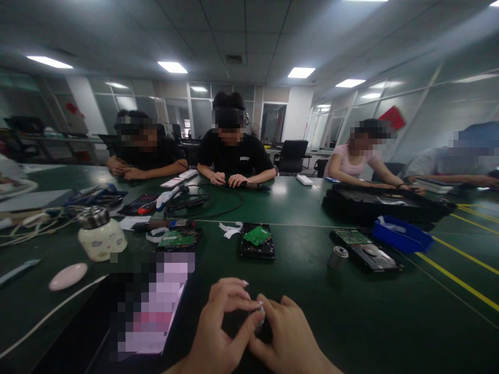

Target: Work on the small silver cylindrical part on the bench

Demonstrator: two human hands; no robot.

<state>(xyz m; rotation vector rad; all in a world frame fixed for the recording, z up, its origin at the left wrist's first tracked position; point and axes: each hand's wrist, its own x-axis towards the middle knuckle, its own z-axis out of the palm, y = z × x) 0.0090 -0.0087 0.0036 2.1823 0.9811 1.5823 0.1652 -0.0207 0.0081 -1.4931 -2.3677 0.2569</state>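
Note:
My left hand point(220, 324) is closed in a pinch, thumb and fingertips on a small silvery object point(261, 313) just above the green table. My right hand point(290, 330) meets it from the other side, its fingers curled against the same object. The fingers cover most of it, so its kind does not show. Ahead of my hands lies a black hard drive point(257, 252) with a green circuit board point(257, 235) on top. To the right stands a metal cylinder point(338, 257) beside another hard drive point(376, 255).
A screen device point(167, 301) lies left of my hands, near a lidded cream bottle point(102, 236) and a pink oval item point(68, 276). A blue bin point(403, 236) and a black tray point(382, 205) are at the right. Several people sit across the table; cables point(206, 202) lie before them.

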